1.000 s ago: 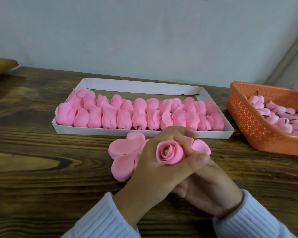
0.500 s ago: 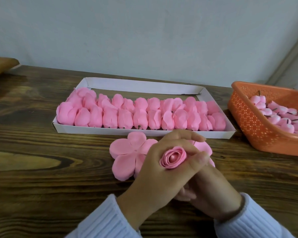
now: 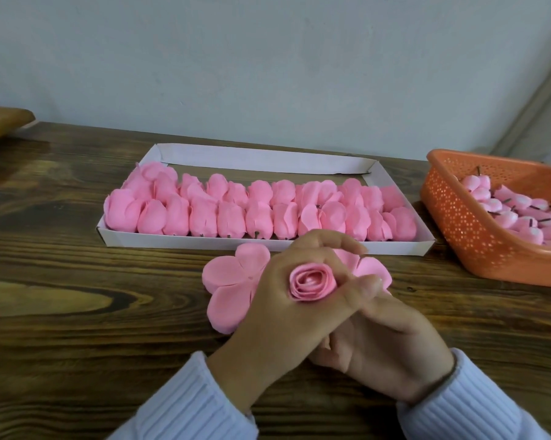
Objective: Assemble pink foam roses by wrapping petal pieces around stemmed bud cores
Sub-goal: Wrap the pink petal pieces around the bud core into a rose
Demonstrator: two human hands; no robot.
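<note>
Head view, one moment.

Containers:
- White cardboard tray [image 3: 204, 242], shallow, at centre on the wooden table [image 3: 77, 312]. It holds wrapped pink roses [image 3: 229, 214] lying on their sides in two rows that run nearly the full width, packed touching one another. A few short dark stem ends show at the front row, against the near wall. A strip of tray floor shows along the far wall.
- Orange perforated basket [image 3: 477, 236], to the right of the tray and partly cut off by the frame edge. It holds a loose pile of pale pink bud cores [image 3: 522, 217] with thin dark stems pointing various ways.

Work piece: the rose [image 3: 312, 282] is just in front of the tray's near wall, bloom facing up toward the camera, with its spiral of petals visible.

Hands:
- Left hand [image 3: 283, 309]: fingers and thumb curled round the rose, ringing its outer petals.
- Right hand [image 3: 391, 341]: tucked under the left hand with its fingers hidden. Cannot tell what it holds, if anything.

On the table beneath the hands lies a flat petal piece [image 3: 229, 281], its lobes spread to the left. A second petal piece [image 3: 372, 265] shows to the right, mostly covered. Both wrists wear white ribbed sleeves [image 3: 188, 404].
</note>
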